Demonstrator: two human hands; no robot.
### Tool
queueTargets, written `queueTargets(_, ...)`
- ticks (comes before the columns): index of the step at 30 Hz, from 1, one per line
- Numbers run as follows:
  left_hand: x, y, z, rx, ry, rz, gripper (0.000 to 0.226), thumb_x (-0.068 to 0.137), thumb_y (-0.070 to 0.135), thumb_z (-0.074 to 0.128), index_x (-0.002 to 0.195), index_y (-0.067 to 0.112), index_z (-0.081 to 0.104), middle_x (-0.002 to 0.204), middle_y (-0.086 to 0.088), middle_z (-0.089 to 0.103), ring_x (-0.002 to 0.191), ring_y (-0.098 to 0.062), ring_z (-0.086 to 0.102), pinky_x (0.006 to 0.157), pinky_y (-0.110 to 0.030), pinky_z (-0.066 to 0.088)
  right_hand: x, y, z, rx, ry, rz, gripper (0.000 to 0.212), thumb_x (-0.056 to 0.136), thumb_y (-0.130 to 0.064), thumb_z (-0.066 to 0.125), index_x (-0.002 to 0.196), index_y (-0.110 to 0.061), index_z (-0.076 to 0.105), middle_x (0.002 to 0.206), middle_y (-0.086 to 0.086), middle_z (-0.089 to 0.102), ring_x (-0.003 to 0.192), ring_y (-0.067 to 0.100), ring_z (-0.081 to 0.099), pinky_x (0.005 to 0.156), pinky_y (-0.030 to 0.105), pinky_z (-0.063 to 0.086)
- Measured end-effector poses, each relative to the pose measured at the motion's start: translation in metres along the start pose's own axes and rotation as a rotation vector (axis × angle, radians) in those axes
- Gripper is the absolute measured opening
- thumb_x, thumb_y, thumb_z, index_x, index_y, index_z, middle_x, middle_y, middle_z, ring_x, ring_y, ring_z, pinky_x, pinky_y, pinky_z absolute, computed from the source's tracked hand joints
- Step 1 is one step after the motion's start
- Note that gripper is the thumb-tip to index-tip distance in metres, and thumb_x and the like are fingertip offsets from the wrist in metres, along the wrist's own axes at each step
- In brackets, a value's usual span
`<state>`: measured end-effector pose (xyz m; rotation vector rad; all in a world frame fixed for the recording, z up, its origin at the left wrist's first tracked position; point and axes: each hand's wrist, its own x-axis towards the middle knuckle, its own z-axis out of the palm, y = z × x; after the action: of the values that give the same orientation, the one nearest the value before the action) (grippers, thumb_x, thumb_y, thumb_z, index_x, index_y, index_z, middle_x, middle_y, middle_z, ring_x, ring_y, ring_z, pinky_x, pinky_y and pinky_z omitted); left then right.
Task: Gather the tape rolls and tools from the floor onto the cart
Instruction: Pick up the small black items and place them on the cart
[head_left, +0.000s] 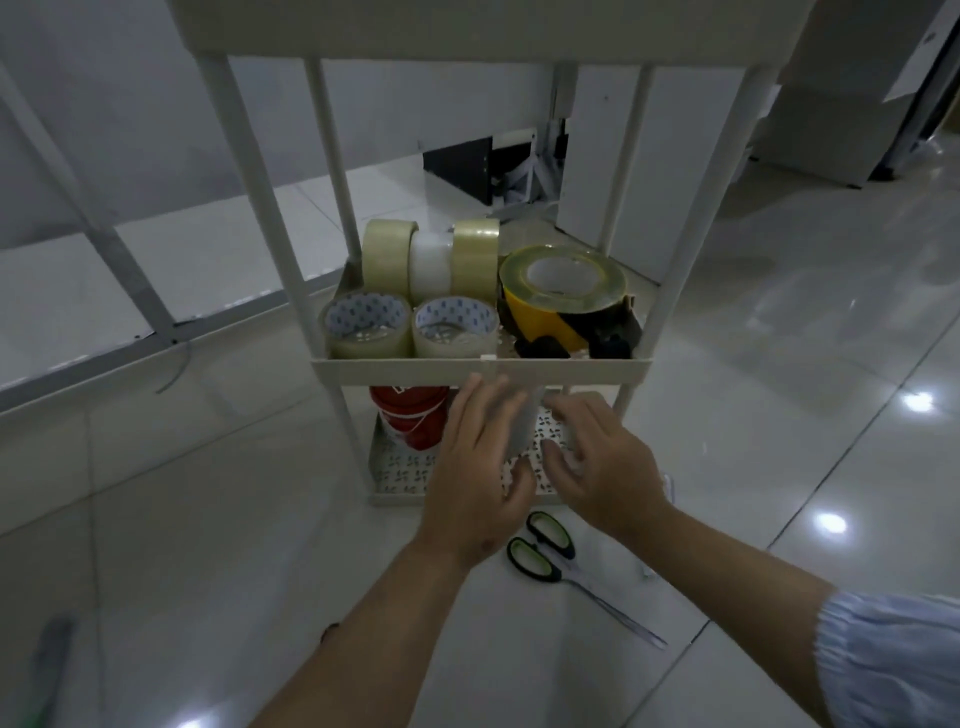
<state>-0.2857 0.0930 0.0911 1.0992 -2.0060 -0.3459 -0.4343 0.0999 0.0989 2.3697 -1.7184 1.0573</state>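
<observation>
Between my left hand (475, 467) and my right hand (605, 470) sits a clear tape roll (537, 441) with a printed core, held from both sides just above the bottom shelf (397, 478) of the cream cart (405, 371). The middle shelf holds several clear and beige tape rolls (366, 325) and a yellow-and-black hazard tape roll (563, 296). A red roll stack (410, 415) stands at the left of the bottom shelf. Scissors (545, 548) with green-black handles lie on the floor tiles just below my hands.
A blurred grey-green object (52, 660) lies on the floor at the near left. A white frame with a grey bar (130, 270) runs along the left. White cabinets (810, 119) stand behind the cart at the right. Glossy tiles surround the cart.
</observation>
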Motion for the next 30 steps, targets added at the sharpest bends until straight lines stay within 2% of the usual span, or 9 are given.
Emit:
queueTargets(2,-0.019,-0.012,0.002,-0.014,0.002,-0.066,0.052,0.083,0.024,0.041,0.132,0.006,0.043,0.142,-0.006,0.036,0.139,-0.016,0.015,0.114,-0.02,0.013,-0.012,0.0,0.019,0.053,-0.116,-0.001,0.034,0.08,-0.027,0.049,0.108,-0.01,0.057,0.097,0.009,0.066,0.068,0.013,0.056,0.053,0.011,0.035)
queueTargets(5,-0.048,-0.03,0.01,-0.048,-0.046,-0.227,0.056,0.081,0.031,0.037,0.132,0.008,0.044,0.142,-0.004,0.035,0.135,-0.008,0.017,0.112,-0.024,0.017,-0.029,0.004,0.053,0.11,-0.307,0.028,0.043,0.082,-0.03,0.045,0.119,-0.009,0.054,0.108,0.013,0.063,0.091,0.026,0.062,0.071,0.027,0.053)
queueTargets(8,-0.074,-0.047,0.018,-0.058,-0.116,-0.396,0.052,0.083,0.028,0.041,0.131,0.008,0.043,0.141,-0.002,0.034,0.135,-0.013,0.024,0.106,-0.011,0.016,-0.042,0.007,0.082,0.13,-0.501,0.087,0.05,0.088,-0.027,0.047,0.133,-0.007,0.041,0.132,0.013,0.05,0.12,0.027,0.049,0.097,0.034,0.043)
queueTargets(13,-0.102,-0.082,0.032,-0.056,-0.25,-0.553,0.053,0.089,0.01,0.052,0.138,0.009,0.033,0.149,-0.008,0.025,0.139,-0.017,0.021,0.104,-0.007,0.008,-0.052,0.004,0.125,0.143,-0.722,0.137,0.048,0.091,-0.02,0.048,0.136,-0.009,0.035,0.14,0.008,0.04,0.129,0.022,0.038,0.107,0.03,0.032)
queueTargets(18,-0.113,-0.106,0.045,-0.047,-0.355,-0.628,0.056,0.088,0.012,0.05,0.14,0.007,0.028,0.149,-0.009,0.024,0.14,-0.02,0.019,0.108,-0.014,0.007,-0.055,0.007,0.16,0.113,-0.881,0.208,0.052,0.09,-0.019,0.049,0.138,-0.01,0.031,0.139,0.012,0.039,0.128,0.025,0.039,0.105,0.037,0.036)
queueTargets(21,-0.119,-0.115,0.053,-0.061,-0.42,-0.638,0.065,0.081,0.03,0.039,0.14,0.003,0.027,0.149,-0.012,0.025,0.14,-0.024,0.02,0.109,-0.016,0.006,-0.054,0.009,0.173,0.081,-0.912,0.252,0.043,0.091,-0.024,0.046,0.129,-0.006,0.04,0.129,0.015,0.048,0.12,0.028,0.046,0.1,0.037,0.039)
queueTargets(23,-0.121,-0.119,0.058,-0.052,-0.439,-0.642,0.063,0.084,0.025,0.043,0.141,0.005,0.024,0.15,-0.011,0.023,0.141,-0.022,0.018,0.109,-0.015,0.005,-0.054,0.009,0.18,0.061,-0.916,0.255,0.034,0.092,-0.023,0.044,0.12,-0.005,0.046,0.122,0.015,0.052,0.114,0.028,0.048,0.096,0.036,0.041)
queueTargets(26,-0.121,-0.122,0.064,-0.033,-0.399,-0.646,0.065,0.08,0.025,0.042,0.14,0.005,0.027,0.15,-0.011,0.026,0.14,-0.023,0.022,0.11,-0.018,0.009,-0.052,0.009,0.189,0.025,-0.911,0.23,0.019,0.091,-0.013,0.042,0.105,-0.004,0.051,0.114,0.017,0.053,0.109,0.029,0.051,0.088,0.033,0.039)
queueTargets(30,-0.113,-0.113,0.062,-0.084,-0.341,-0.649,0.07,0.073,0.026,0.037,0.139,0.005,0.03,0.149,-0.01,0.028,0.139,-0.021,0.023,0.111,-0.018,0.011,-0.048,0.007,0.182,0.035,-0.871,0.238,0.017,0.091,-0.007,0.042,0.104,-0.003,0.053,0.112,0.017,0.054,0.105,0.029,0.052,0.081,0.033,0.041)
